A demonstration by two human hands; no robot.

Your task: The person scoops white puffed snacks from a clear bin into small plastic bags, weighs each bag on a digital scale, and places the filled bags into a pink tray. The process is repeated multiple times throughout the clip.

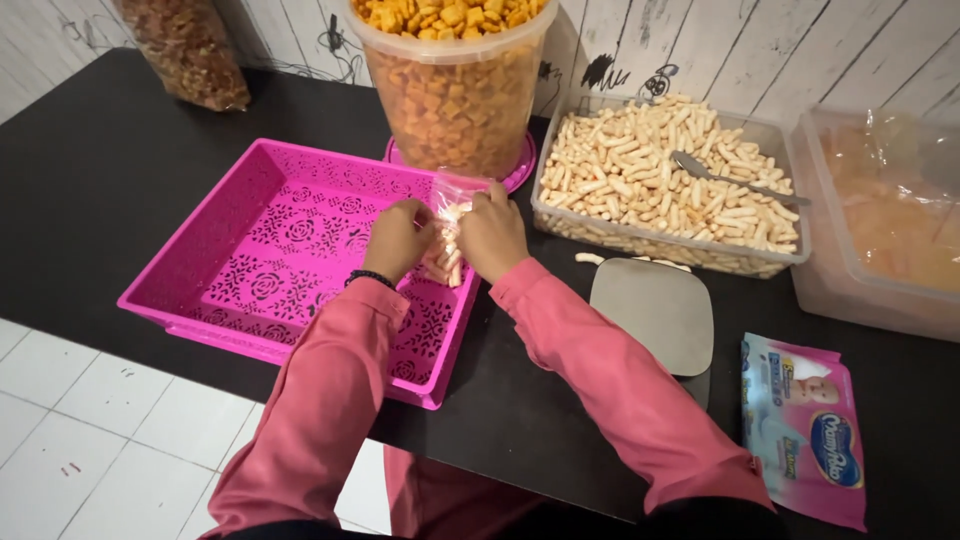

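Hands — left hand (395, 240) and right hand (492, 232) pinching small snack bag (447, 240) over pink basket (300, 250) — closing step, likely; firm grip needed.

- Up top, the wall (780, 50) runs behind everything: whitewashed wooden planks set on a slant, with dark scribbled doodles across them.
- Below it sits the counter (110, 190), matt black and broad, its front edge cutting diagonally across the view.
- Lower left, the floor (100, 440) shows white square tiles with grey grout lines and a few small marks.
- Light is soft and even, with only faint shadows.
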